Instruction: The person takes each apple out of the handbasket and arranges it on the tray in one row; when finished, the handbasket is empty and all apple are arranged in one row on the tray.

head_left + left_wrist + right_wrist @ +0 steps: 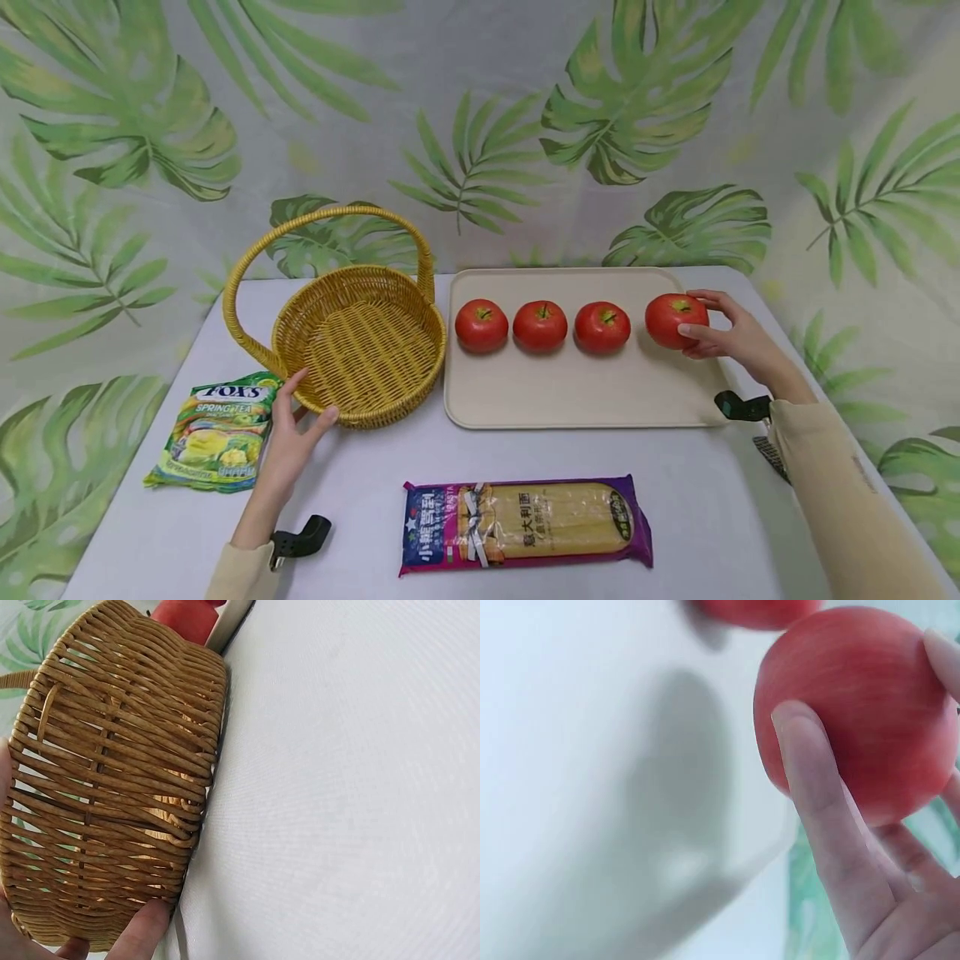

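Note:
My right hand [723, 329] grips a red tomato [675, 320] between thumb and fingers at the right end of the tray [585, 400]. In the right wrist view, the held tomato [855, 712] stands a little off the surface, its shadow apart from it. Three more red tomatoes [540, 326] sit in a row on the tray to its left. On the left, my left hand [292, 433] holds the near rim of a round wicker basket [367, 350] with a tall handle. The left wrist view shows fingers [142, 934] against the basket's woven outer wall.
A green candy bag [217, 433] lies left of the basket, close to the left hand. In front of the tray lies a pack of pasta [528, 523]. A leaf-patterned cloth [480, 133] hangs behind the white table [352, 500].

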`<state>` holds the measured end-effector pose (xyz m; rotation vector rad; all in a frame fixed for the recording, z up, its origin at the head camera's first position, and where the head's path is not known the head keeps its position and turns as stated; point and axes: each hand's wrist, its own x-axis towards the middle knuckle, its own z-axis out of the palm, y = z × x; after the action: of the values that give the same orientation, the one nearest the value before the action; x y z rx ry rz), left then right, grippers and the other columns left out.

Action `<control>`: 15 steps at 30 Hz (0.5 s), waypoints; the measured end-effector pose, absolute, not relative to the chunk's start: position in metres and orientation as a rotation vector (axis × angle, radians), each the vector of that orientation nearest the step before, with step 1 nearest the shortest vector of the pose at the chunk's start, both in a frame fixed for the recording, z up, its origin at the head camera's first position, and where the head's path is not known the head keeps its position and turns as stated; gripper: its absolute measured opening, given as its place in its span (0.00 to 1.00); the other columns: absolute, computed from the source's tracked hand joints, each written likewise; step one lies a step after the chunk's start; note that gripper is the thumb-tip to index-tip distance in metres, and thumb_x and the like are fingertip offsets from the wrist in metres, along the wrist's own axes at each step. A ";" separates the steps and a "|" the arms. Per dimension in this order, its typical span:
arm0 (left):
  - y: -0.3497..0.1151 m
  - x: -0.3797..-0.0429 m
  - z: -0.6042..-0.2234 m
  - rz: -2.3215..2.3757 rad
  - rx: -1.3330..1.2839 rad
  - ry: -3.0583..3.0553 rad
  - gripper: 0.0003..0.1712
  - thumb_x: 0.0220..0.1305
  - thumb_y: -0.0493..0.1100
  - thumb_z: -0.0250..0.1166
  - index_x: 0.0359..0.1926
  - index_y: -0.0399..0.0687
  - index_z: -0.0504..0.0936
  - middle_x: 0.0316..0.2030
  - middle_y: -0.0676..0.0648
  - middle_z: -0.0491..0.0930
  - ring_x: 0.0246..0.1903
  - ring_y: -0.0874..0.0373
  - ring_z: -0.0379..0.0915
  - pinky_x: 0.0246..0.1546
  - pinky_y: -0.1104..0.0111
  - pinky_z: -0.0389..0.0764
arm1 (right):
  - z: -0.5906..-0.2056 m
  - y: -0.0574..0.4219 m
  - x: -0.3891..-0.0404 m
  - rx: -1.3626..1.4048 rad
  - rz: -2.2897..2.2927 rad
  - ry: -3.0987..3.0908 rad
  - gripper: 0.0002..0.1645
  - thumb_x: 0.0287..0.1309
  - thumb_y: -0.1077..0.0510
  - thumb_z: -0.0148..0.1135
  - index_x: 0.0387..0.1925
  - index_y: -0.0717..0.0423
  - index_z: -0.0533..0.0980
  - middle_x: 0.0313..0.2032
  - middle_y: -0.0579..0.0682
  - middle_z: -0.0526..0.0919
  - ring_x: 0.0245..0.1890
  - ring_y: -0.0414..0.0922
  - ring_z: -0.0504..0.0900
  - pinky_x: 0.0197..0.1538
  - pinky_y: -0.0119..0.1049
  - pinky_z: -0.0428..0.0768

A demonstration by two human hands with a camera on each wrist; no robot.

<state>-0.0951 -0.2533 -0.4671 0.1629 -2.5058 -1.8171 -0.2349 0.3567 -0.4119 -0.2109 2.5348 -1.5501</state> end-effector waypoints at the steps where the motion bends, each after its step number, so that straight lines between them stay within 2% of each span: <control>1: -0.253 -0.095 -0.467 -1.815 0.163 -2.507 0.45 0.68 0.46 0.60 0.75 0.58 0.41 0.72 0.40 0.31 0.66 0.28 0.41 0.56 0.38 0.60 | -0.416 0.359 -0.234 -0.195 -1.543 2.541 0.38 0.66 0.57 0.57 0.70 0.60 0.50 0.64 0.67 0.53 0.31 0.55 0.85 0.35 0.39 0.83; 6: -0.254 -0.094 -0.466 -1.803 0.164 -2.512 0.45 0.68 0.46 0.60 0.75 0.58 0.41 0.72 0.40 0.31 0.66 0.28 0.41 0.56 0.38 0.60 | -0.434 0.365 -0.233 -0.144 -1.538 2.548 0.40 0.66 0.55 0.58 0.70 0.60 0.50 0.65 0.67 0.52 0.32 0.52 0.85 0.36 0.38 0.83; 10: -0.253 -0.094 -0.465 -1.800 0.171 -2.520 0.45 0.69 0.47 0.59 0.75 0.58 0.41 0.72 0.40 0.31 0.66 0.28 0.41 0.57 0.37 0.59 | -0.434 0.359 -0.234 -0.144 -1.532 2.555 0.42 0.65 0.54 0.59 0.70 0.61 0.49 0.66 0.69 0.51 0.32 0.47 0.84 0.36 0.38 0.83; 15: -0.252 -0.095 -0.464 -1.800 0.169 -2.529 0.45 0.68 0.47 0.59 0.75 0.57 0.40 0.72 0.40 0.31 0.66 0.28 0.41 0.57 0.36 0.58 | -0.433 0.352 -0.236 -0.139 -1.538 2.508 0.43 0.66 0.53 0.58 0.72 0.60 0.46 0.67 0.70 0.48 0.34 0.46 0.84 0.39 0.40 0.82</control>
<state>-0.0949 -0.2523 -0.4636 0.1692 -2.5292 -1.8000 -0.2364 0.3523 -0.4334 -0.1386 2.5084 -1.5376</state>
